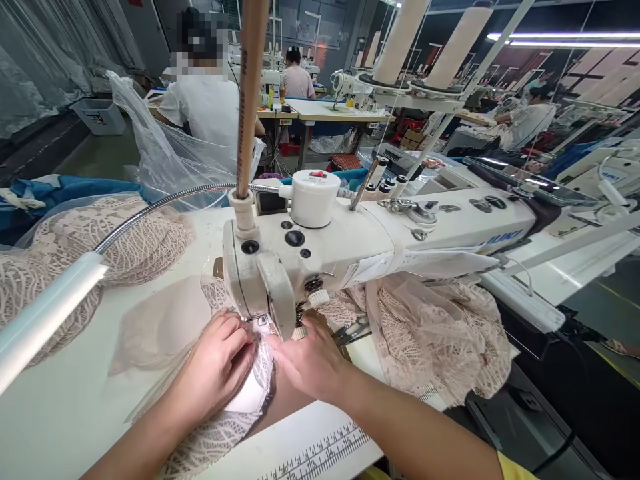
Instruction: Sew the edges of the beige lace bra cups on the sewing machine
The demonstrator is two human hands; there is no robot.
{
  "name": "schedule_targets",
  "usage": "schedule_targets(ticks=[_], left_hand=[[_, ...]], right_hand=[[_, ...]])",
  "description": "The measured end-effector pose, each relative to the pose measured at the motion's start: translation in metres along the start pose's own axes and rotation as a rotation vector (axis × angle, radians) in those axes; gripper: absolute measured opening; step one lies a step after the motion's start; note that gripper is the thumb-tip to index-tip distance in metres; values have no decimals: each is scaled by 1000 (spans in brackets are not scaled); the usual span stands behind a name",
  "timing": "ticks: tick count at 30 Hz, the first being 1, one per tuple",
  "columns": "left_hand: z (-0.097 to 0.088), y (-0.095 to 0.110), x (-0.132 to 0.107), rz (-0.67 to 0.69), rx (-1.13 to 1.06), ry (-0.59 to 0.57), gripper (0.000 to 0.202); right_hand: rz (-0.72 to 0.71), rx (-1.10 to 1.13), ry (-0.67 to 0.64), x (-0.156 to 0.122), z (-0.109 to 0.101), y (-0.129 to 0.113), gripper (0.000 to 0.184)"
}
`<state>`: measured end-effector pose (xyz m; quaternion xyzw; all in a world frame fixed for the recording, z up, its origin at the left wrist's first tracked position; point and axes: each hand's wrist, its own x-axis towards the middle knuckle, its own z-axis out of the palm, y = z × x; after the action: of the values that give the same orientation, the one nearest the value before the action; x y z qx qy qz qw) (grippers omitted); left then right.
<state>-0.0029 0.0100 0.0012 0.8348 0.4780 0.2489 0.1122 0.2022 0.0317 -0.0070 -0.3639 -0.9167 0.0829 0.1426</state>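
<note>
A white sewing machine (340,247) stands before me, with a strip of beige lace fabric (263,367) running to its needle area. My left hand (223,363) is closed on the lace just left of the needle, fingers curled and pressed together. At the lace's right edge lies the thumb of my right hand (313,363), its other fingers bent close under the machine head. The machine hides part of those fingertips and the needle. A white smooth layer shows under the lace. Scissors (353,330) lie right of my right hand.
Lace pieces (145,240) are heaped at the left, and a crumpled lace pile (445,333) sits under the machine arm. A lit lamp tube (50,320) juts in from the left. Printed rulers (320,453) mark the table's front edge. Thread cones (457,47) stand behind; people work farther back.
</note>
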Motion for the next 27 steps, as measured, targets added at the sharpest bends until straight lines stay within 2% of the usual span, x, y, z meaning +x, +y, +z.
schedule_targets(ticks=[7, 12, 15, 21, 27], left_hand=[[-4, -14, 6, 9, 88, 18, 20], [-3, -13, 4, 146, 170, 51, 19], [-1, -8, 3, 233, 133, 44, 16], [3, -3, 0, 244, 52, -23, 24], [4, -5, 0, 264, 19, -30, 27]], right_hand=[[28, -63, -17, 4, -1, -2, 27], [5, -41, 20, 4, 0, 2, 29], [21, -17, 76, 3, 5, 5, 25], [86, 32, 157, 4, 14, 9, 21], [21, 13, 95, 6, 2, 2, 25]])
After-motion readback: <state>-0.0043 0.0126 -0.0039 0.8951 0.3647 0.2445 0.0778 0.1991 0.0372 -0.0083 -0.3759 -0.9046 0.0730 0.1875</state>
